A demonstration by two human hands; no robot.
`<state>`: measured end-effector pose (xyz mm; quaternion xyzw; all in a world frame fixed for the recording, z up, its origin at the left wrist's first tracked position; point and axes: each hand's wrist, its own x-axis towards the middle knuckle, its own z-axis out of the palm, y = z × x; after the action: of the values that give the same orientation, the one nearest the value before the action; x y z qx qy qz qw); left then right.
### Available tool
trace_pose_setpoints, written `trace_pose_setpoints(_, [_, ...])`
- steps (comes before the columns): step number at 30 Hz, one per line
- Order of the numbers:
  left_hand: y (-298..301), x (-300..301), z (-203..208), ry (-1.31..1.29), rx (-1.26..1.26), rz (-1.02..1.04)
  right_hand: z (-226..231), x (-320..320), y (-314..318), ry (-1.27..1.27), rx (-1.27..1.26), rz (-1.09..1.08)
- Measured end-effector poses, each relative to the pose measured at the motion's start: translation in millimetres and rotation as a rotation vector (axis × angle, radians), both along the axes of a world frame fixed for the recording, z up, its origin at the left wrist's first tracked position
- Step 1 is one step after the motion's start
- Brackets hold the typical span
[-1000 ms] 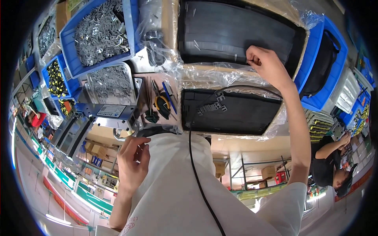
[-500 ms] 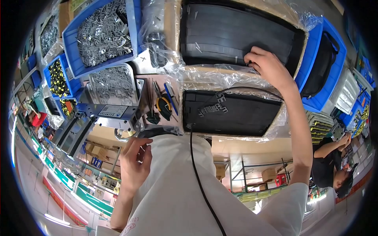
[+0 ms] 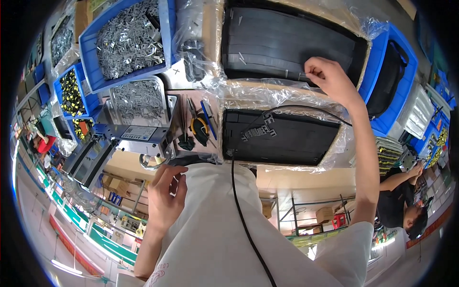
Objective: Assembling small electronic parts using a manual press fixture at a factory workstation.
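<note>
My right hand point(image 3: 330, 80) reaches over the front edge of a large black tray point(image 3: 287, 40), with its thumb and fingers drawn into a pinch. A small pale sliver lies by the fingertips; whether they grip it I cannot make out. A few more light slivers lie in that tray. In front of it is a smaller black tray point(image 3: 296, 146) holding several small grey clip-like metal pieces point(image 3: 260, 131). My left hand point(image 3: 166, 198) hovers before my shirt, fingers loosely curled, thumb and forefinger apart, with nothing visible in it.
A blue bin point(image 3: 129, 43) of small metal parts stands far left, with a metal tray point(image 3: 138, 103) of similar parts before it. Yellow-handled pliers point(image 3: 198, 126) lie beside the small tray. A black cable point(image 3: 239, 205) crosses my front. At right stands another blue bin point(image 3: 377, 91).
My right hand has shifted slightly right along the tray's front edge, and its fingers have drawn closer together. My left hand has barely moved.
</note>
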<state>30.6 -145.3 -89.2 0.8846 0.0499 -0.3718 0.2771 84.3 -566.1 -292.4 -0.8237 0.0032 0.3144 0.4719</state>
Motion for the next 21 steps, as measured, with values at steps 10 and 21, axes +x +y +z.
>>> trace_pose_setpoints(10, [-1,-10,7,-0.026,-0.072,-0.081,27,-36,90,-0.133,0.278,-0.702])
trace_pose_setpoints(21, [25,-29,24,0.294,-0.721,0.424,172,-102,217,-0.17,0.723,-0.251])
